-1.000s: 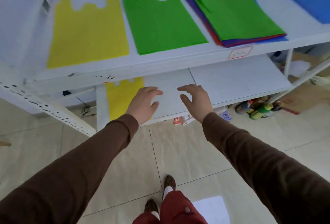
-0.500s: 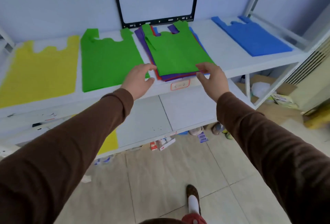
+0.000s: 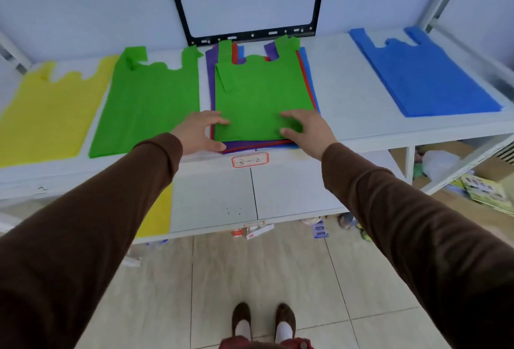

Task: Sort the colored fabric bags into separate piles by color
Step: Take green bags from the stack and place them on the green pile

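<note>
A mixed stack of bags (image 3: 308,81) lies at the middle of the upper shelf, with a green bag (image 3: 261,92) on top and purple, red and blue edges showing under it. My left hand (image 3: 199,133) pinches the green bag's near left corner, fingers on top and thumb at the stack's front edge. My right hand (image 3: 306,129) pinches its near right corner. The bag still lies flat. To the left lie a single green bag (image 3: 150,104) and a yellow bag (image 3: 47,109). A blue bag (image 3: 422,76) lies at the right.
The white shelf (image 3: 347,104) has a red-framed label (image 3: 249,160) on its front edge. A black metal frame (image 3: 247,3) leans on the wall behind the stack. Another yellow bag (image 3: 155,215) lies on the lower shelf. Small boxes and clutter sit on the floor below and to the right.
Both hands rose from the lower shelf to the upper one and came down on the near corners of the top green bag. My view lifted toward the wall.
</note>
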### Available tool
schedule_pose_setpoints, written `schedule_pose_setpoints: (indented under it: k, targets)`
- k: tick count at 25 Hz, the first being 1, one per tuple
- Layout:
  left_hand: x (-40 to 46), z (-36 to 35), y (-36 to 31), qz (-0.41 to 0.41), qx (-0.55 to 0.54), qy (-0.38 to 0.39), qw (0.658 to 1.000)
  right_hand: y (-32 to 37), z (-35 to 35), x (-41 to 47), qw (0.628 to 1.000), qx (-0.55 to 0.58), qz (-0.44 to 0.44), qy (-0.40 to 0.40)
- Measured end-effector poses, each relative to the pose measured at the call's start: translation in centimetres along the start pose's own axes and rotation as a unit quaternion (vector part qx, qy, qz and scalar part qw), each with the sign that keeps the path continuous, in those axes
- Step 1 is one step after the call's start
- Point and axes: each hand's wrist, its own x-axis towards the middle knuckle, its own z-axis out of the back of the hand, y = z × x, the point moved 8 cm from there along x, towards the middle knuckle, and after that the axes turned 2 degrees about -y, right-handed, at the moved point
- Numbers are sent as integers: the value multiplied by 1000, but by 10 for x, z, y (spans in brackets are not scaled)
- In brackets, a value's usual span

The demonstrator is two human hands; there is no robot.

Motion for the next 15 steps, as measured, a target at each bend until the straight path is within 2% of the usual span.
schedule_pose_setpoints:
  k: [7, 10, 12, 14, 15]
  targets:
    - [7, 10, -2, -36, -13, -52, 998, -6, -3, 8, 996, -89, 16, 15]
    - [8, 8, 3, -36, -11, -5, 999, 31, -2, 13, 991, -119, 57, -39]
    - [10, 5, 4, -39, -18, 28, 999, 63, -23, 15, 990, -78, 115, 3]
    - [13, 7, 6, -41, -33, 23, 998, 79, -48, 17, 990, -24, 120, 70]
    - [14, 9, 6, -43, -41, 15, 998, 81, -54, 19, 991, -6, 104, 79]
